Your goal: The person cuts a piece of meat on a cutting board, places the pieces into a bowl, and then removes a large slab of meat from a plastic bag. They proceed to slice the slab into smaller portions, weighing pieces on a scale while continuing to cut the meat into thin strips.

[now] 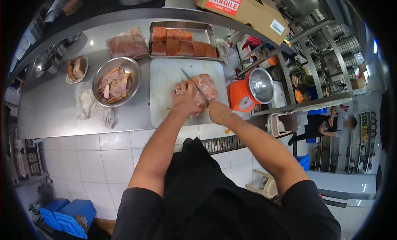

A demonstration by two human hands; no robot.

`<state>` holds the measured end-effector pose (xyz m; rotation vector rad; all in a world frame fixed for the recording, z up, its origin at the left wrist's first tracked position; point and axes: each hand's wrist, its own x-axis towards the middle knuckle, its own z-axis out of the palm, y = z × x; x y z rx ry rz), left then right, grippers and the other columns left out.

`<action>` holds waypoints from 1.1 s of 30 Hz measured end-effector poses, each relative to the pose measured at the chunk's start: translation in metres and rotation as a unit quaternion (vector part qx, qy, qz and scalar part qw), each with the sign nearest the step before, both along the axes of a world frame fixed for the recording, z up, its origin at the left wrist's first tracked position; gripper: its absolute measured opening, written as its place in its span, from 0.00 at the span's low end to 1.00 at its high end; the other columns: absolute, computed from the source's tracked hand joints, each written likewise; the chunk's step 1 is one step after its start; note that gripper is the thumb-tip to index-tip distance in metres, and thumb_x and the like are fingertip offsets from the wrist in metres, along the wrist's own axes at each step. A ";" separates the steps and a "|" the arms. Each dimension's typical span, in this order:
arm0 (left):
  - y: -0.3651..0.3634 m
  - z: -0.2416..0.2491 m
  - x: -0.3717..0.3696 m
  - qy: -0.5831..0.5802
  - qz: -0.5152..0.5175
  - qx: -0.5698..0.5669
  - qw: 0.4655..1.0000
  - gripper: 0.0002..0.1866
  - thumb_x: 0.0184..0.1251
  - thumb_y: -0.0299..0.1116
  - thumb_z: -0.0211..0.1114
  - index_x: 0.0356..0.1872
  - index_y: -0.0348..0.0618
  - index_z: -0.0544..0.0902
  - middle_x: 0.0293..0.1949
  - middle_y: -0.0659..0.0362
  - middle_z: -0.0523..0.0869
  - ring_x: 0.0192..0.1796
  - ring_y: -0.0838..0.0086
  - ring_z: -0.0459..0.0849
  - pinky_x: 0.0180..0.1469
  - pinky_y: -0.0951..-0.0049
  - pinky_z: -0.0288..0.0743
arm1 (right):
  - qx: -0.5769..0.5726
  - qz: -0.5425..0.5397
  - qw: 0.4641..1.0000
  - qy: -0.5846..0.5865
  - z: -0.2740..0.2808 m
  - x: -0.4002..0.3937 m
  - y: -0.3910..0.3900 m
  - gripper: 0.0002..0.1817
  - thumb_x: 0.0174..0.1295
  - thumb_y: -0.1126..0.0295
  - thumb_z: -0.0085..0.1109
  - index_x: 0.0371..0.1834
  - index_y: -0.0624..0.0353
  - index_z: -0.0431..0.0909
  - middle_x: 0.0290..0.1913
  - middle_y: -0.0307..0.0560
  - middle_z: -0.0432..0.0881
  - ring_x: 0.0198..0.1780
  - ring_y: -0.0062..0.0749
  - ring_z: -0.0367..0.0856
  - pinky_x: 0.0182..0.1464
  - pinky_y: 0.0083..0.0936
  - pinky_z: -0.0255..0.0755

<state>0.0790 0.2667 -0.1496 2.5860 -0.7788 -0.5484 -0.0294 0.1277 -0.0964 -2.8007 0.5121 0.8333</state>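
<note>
A large slab of raw meat point(206, 86) lies on the white cutting board point(163, 74). My right hand point(218, 111) is wrapped round the handle of a knife point(194, 85), whose blade lies across the meat and points away to the upper left. On the left part of the slab my left hand point(184, 98) presses down, fingers bent over it, close beside the blade. Behind the board, a metal tray point(200, 31) carries several cut blocks of meat point(179, 46). To the left, a steel bowl point(135, 76) holds meat trimmings point(113, 85).
An orange scale point(240, 97) with a steel bowl point(260, 87) stands right of the board. Wrapped meat point(127, 43), a dish of meat pieces point(77, 69) and crumpled plastic point(84, 101) lie to the left. A cardboard box point(256, 14) sits on the overhead shelf. A person point(326, 124) is at far right.
</note>
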 end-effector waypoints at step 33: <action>-0.001 -0.002 -0.009 -0.004 -0.019 0.053 0.998 0.72 0.35 0.66 0.85 0.83 0.44 0.56 0.82 0.43 0.56 0.83 0.45 0.56 0.79 0.44 0.58 | 0.058 -0.065 0.995 -0.057 -0.062 -0.049 0.001 0.17 0.76 0.73 0.42 0.60 0.74 0.71 0.50 0.76 0.87 0.54 0.69 0.89 0.58 0.53 0.82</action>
